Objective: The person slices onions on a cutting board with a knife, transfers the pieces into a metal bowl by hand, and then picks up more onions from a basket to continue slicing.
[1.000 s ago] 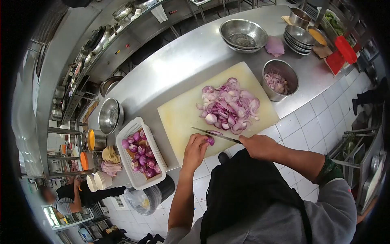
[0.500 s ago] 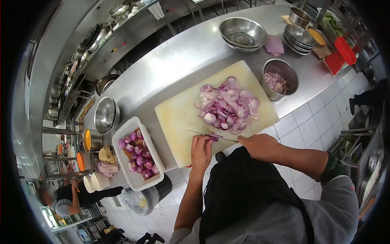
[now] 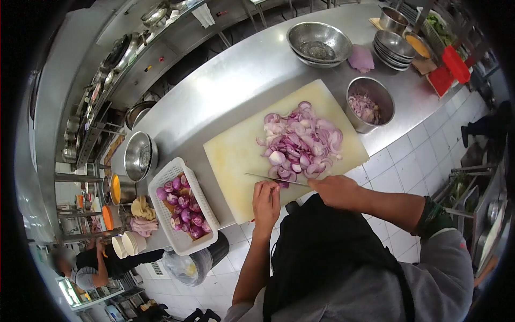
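My right hand (image 3: 337,191) is wrapped around the handle of a kitchen knife (image 3: 263,176), its blade pointing left across the near edge of a pale cutting board (image 3: 230,153). Curled fingers of my left hand (image 3: 266,203) hold a piece of red onion (image 3: 283,184) against the board, close beside the blade. Part of that piece is hidden by the fingers and the knife. Just beyond the blade lies a large heap of sliced red onion (image 3: 303,137).
Left of the board, a white plastic basket (image 3: 210,212) holds several peeled red onions. A steel pot (image 3: 387,115) with chopped onion stands to the right. Steel bowls (image 3: 343,40) sit farther back. Beneath the basket is a lined bin (image 3: 217,249); another person (image 3: 88,271) stands at lower left.
My right hand and the knife have shifted slightly left. The left hand stays on the onion piece, its fingers slightly lower. The whole view has tilted a little.
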Demonstrator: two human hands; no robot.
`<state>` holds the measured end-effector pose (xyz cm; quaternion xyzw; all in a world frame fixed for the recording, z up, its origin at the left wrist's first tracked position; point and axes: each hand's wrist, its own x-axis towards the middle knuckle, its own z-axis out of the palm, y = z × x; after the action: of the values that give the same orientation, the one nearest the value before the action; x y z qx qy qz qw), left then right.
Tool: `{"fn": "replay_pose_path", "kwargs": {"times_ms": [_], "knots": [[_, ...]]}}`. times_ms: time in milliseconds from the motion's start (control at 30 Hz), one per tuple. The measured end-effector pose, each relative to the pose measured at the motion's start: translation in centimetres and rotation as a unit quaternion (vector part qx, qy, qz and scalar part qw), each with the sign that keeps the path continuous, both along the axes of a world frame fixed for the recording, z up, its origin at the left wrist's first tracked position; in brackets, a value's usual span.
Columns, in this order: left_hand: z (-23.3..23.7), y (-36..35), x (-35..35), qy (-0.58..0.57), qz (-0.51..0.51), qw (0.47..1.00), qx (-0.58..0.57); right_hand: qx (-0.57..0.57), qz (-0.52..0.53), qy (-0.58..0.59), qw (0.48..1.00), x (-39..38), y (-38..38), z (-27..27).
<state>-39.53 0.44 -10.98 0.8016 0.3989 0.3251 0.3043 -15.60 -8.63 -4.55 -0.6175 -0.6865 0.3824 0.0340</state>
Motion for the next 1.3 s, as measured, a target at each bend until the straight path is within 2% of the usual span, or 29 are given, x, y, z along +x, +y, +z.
{"fn": "replay_pose_path", "kwargs": {"times_ms": [67,167,267,367,467,533,667,767,867,933,967,1033,1167,1300], "knots": [[-0.1,0.0,0.2,-0.006,0.003,1.0,0.0,-0.065,0.011,-0.023,0.998,0.3,0.8,4.0],[-0.5,-0.1,-0.2,-0.004,0.006,1.0,0.002,-0.037,0.008,-0.039,0.999,0.0,-0.6,1.6],[-0.6,0.2,0.0,-0.001,0.002,1.0,0.018,0.048,-0.007,0.005,0.999,0.0,-0.3,-2.3],[-0.6,0.1,0.0,-0.004,0.006,1.0,0.022,-0.053,0.013,-0.024,0.998,0.1,1.0,3.0],[-0.5,-0.2,-0.2,-0.011,0.012,1.0,0.021,-0.071,0.016,-0.026,0.997,0.2,-0.4,3.7],[-0.4,-0.1,0.1,-0.019,0.016,0.999,0.026,-0.013,-0.005,-0.019,1.0,0.0,-0.6,0.1],[-0.2,-0.2,0.0,-0.019,0.019,0.999,0.031,0.029,-0.008,0.005,1.0,0.0,-0.3,-0.7],[-0.7,-0.4,-0.4,-0.017,0.026,0.999,0.031,-0.095,0.008,-0.023,0.995,0.1,-0.3,4.8],[-0.7,-0.2,-0.1,-0.02,0.024,0.999,0.033,-0.058,-0.001,-0.019,0.998,-0.2,-1.0,1.5],[-0.7,-0.2,-0.2,-0.024,0.02,0.999,0.031,0.015,-0.007,0.003,1.0,-0.8,-0.7,-1.7],[-0.6,-0.1,-0.1,-0.021,0.021,0.999,0.034,0.054,-0.01,0.014,0.998,-0.9,-0.1,-1.7],[-0.5,-0.3,-0.2,-0.013,0.023,0.999,0.034,0.027,-0.007,0.01,1.0,-0.5,0.1,-0.9],[-0.8,-0.4,-0.5,-0.021,0.026,0.999,0.033,-0.081,0.006,-0.024,0.996,0.0,-0.2,5.5],[-1.1,-0.4,-0.4,-0.018,0.033,0.999,0.031,-0.026,0.006,-0.011,1.0,0.2,-1.8,3.1]]}}
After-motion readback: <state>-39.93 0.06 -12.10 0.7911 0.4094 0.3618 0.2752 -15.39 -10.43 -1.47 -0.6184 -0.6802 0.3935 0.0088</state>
